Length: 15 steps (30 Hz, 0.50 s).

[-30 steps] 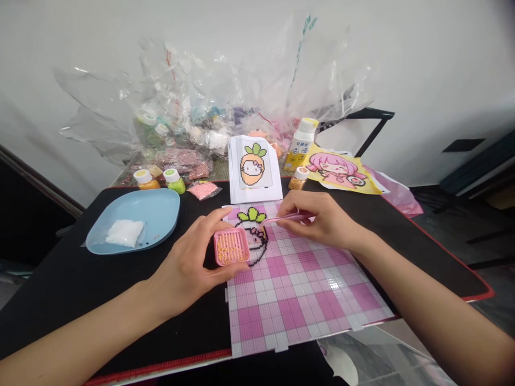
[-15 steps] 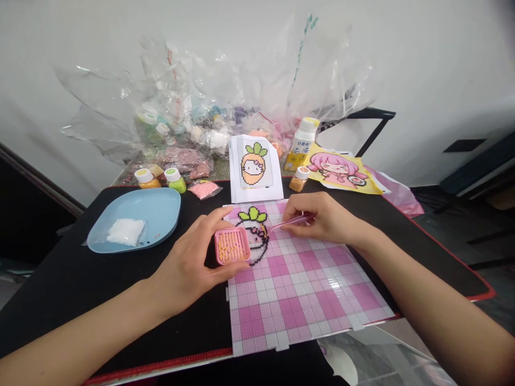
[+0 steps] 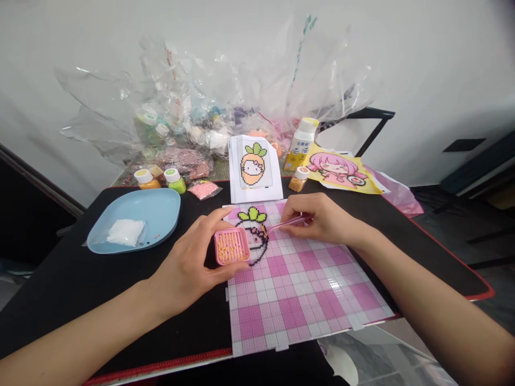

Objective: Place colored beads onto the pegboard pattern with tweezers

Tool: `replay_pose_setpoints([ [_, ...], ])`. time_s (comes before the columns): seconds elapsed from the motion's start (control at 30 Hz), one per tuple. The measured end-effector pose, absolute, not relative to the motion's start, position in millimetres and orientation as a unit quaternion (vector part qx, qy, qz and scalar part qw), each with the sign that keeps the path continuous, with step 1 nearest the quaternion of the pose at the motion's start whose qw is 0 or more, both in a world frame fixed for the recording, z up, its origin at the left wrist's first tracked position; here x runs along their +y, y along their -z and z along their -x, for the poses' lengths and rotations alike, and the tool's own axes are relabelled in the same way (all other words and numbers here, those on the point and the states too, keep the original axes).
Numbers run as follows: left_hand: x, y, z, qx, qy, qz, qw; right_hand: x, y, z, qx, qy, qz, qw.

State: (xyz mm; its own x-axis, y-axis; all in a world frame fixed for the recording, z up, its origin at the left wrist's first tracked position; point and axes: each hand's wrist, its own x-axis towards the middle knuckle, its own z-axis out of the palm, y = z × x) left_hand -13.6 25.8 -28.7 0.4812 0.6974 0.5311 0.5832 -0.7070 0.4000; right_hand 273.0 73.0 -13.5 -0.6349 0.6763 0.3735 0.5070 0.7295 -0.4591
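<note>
My left hand (image 3: pixel 197 252) grips a small pink ridged bead tray (image 3: pixel 232 246) between thumb and fingers; yellow-orange beads lie in its grooves. The tray is held over the left edge of a pink-and-white checked pegboard (image 3: pixel 306 295). In my right hand (image 3: pixel 309 214) are pink tweezers (image 3: pixel 287 223), pinched closed-fingered, their tips at the right side of a bead picture (image 3: pixel 253 215) on the board. That picture has green leaves, a black outline and a few orange beads; the tray hides its lower left part. Whether the tips hold a bead is too small to tell.
Behind the board stands a printed pattern sheet (image 3: pixel 254 169). A blue plate (image 3: pixel 161 214) with a white bag (image 3: pixel 125 231) is at left. Bead bottles (image 3: pixel 176 180), a small orange-bead jar (image 3: pixel 299 179), a yellow-white bottle (image 3: pixel 301 145) and clear plastic bags (image 3: pixel 193 107) line the back.
Both hands stay nearly in place. My right hand and the tweezers have shifted very slightly left; the tips remain by the picture's right edge.
</note>
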Motion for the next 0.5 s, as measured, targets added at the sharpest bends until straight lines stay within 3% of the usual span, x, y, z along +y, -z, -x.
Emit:
replay_pose_setpoints([
  [0.5, 20.3, 25.6, 12.6, 0.387, -0.342, -0.849, 0.112, 70.2, 10.9, -271.7, -0.888, -0.165, 0.337, 0.267],
])
